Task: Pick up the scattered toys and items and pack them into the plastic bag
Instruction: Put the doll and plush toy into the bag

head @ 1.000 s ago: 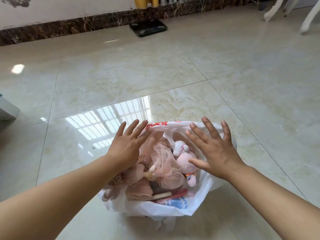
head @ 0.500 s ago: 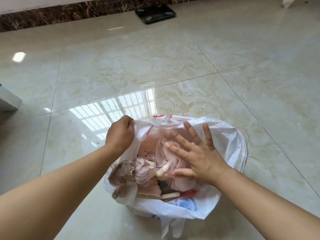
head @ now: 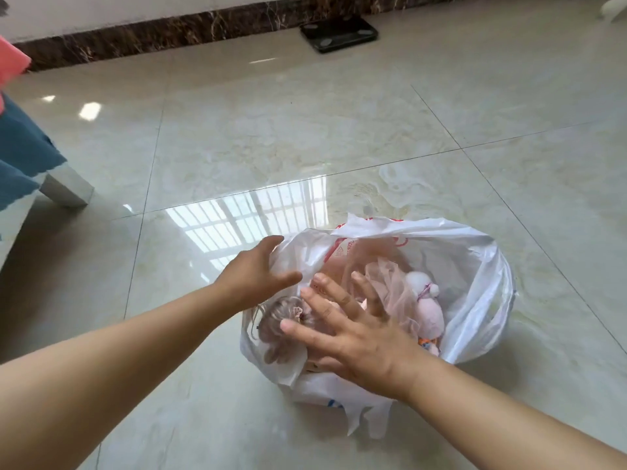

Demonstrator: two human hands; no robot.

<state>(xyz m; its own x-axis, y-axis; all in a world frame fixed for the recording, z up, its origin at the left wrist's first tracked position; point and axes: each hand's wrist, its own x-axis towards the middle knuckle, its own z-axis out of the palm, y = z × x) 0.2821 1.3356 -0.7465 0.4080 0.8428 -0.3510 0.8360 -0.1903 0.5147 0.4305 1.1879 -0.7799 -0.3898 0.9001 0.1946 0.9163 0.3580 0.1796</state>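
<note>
- Basically packing looks nearly done: plastic bag [head: 475, 252] sits on the floor [head: 305, 137], mouth wide open
- L hand [head: 251, 276] at the bag's near-left rim, fingers loosely curved against the film w/ no clear pinch, prob to keep the mouth spread
- R hand [head: 353, 337] flat, fingers splayed, over the doll's hair [head: 274, 320], likely pressing contents down
- pink plush [head: 429, 313] & tulle [head: 386, 283] already inside

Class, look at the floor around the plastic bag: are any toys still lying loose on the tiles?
No: the tiles around the plastic bag show no toys; the pink plush toy and the doll lie inside it.
</note>
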